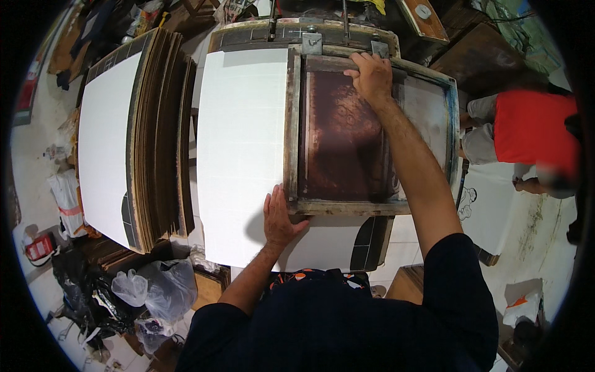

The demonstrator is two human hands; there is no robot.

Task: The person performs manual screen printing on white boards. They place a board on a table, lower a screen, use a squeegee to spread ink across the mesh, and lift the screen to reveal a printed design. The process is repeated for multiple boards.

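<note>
A printing screen (291, 124) with a brown mesh and worn frame lies over the right part of a board covered in white sheet (238, 124). My right hand (372, 80) is at the top of the screen, fingers curled on a grey bar (328, 64) that crosses it, just below metal clamps (312, 43). My left hand (279, 223) rests with fingers spread on the white sheet, against the lower left corner of the frame.
A thick stack of boards (149, 142) stands left, topped with white. Plastic bags (161, 291) and clutter lie lower left. Another person in red (533, 124) is at the right, near a white printed sheet (489, 192). A wooden box (421, 18) is at the back.
</note>
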